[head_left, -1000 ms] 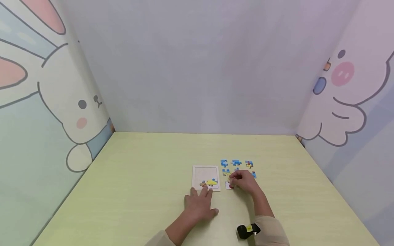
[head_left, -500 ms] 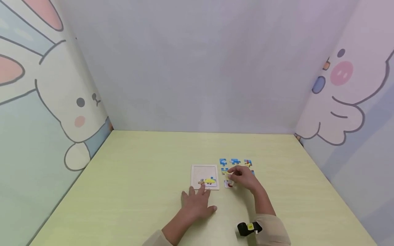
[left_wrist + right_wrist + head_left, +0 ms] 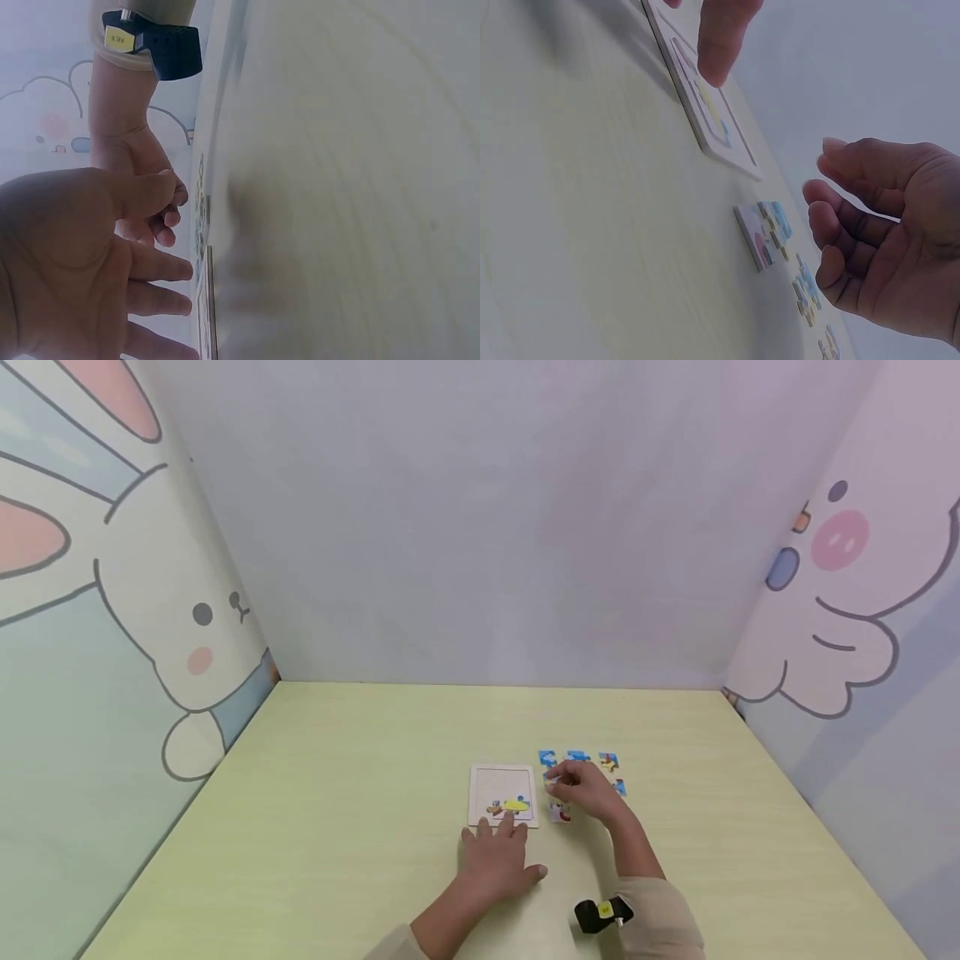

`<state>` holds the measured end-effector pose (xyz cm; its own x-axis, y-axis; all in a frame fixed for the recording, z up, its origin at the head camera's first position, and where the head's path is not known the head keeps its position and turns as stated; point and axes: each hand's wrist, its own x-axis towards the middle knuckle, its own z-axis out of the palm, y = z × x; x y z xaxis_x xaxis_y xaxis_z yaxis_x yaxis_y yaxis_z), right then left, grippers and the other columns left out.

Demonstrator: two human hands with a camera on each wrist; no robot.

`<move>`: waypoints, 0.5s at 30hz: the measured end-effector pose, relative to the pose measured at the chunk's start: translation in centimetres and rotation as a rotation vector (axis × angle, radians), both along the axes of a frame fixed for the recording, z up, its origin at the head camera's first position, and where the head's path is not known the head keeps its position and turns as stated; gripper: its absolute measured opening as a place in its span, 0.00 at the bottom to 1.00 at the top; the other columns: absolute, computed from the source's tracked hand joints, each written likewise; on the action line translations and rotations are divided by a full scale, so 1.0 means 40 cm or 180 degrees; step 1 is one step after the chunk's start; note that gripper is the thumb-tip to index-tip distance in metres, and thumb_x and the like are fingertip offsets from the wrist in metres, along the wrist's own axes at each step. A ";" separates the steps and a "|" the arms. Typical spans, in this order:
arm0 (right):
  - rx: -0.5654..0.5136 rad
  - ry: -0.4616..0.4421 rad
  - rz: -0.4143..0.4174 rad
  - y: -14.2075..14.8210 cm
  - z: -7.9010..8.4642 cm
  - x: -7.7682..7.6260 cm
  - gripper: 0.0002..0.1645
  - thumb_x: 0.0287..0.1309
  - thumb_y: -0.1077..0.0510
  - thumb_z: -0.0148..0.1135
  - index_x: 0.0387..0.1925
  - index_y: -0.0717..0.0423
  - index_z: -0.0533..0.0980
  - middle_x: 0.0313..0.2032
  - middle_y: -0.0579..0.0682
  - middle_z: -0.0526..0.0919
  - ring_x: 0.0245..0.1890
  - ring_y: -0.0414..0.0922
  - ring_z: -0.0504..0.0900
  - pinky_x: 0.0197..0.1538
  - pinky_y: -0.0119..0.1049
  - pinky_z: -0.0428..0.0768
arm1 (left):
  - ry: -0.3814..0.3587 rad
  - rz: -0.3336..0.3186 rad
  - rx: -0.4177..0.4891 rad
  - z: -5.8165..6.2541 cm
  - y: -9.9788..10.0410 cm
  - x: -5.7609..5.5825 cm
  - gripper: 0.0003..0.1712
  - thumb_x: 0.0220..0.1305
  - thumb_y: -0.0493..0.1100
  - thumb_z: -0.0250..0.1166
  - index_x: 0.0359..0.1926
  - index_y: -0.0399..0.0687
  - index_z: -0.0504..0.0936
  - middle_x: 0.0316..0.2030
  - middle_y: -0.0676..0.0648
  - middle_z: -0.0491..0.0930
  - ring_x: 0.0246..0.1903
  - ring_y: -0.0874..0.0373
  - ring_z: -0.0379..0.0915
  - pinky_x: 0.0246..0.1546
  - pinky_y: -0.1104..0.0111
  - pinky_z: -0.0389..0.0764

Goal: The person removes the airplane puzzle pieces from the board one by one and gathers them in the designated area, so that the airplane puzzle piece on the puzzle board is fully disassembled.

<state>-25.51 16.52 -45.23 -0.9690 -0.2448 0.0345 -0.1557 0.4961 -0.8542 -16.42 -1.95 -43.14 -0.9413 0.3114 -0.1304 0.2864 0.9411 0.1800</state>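
Observation:
The left hand point(image 3: 495, 860) lies with its fingers spread, fingertips at the near edge of a white square puzzle board point(image 3: 472, 797). In the board's lower right sit a few joined puzzle pieces point(image 3: 514, 806) with a yellow shape. Over the loose pieces to the right hovers the right hand point(image 3: 588, 792), its thumb and forefinger bent toward each other. Below those fingertips is a blue and yellow puzzle piece point(image 3: 551, 782). In the right wrist view, nothing shows in the right hand point(image 3: 900, 225), whose fingers curl loosely above a piece with a red patch point(image 3: 754, 236).
More loose blue puzzle pieces point(image 3: 577, 755) lie in rows right of the board, partly hidden by the right hand. A piece with red and yellow point(image 3: 609, 762) is at the far right of them. A black wrist camera point(image 3: 600, 914) sits at the right sleeve.
The right hand has shifted left and slightly away from the person, from the red-patched piece toward the blue and yellow one. The left hand has slid slightly right along the board's near edge.

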 end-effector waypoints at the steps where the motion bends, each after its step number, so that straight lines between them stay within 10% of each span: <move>1: 0.0004 0.0000 0.0006 -0.002 0.000 -0.002 0.11 0.56 0.63 0.62 0.41 0.65 0.79 0.26 0.49 0.76 0.25 0.44 0.71 0.27 0.36 0.71 | -0.0001 -0.0007 0.0003 -0.002 0.005 0.000 0.37 0.55 0.67 0.60 0.59 0.49 0.74 0.62 0.45 0.67 0.58 0.36 0.61 0.52 0.42 0.61; 15: 0.0081 0.0010 0.0247 -0.047 -0.005 -0.028 0.12 0.57 0.63 0.61 0.42 0.64 0.78 0.28 0.48 0.77 0.26 0.44 0.71 0.30 0.37 0.72 | 0.0007 0.0021 -0.0241 -0.013 0.055 0.002 0.41 0.54 0.69 0.58 0.63 0.51 0.70 0.63 0.47 0.64 0.55 0.41 0.64 0.43 0.51 0.69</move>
<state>-26.63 14.63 -45.43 -0.9469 -0.3200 0.0302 -0.1972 0.5040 -0.8409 -16.34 0.25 -43.67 -0.9436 0.2947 -0.1511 0.2806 0.9538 0.1077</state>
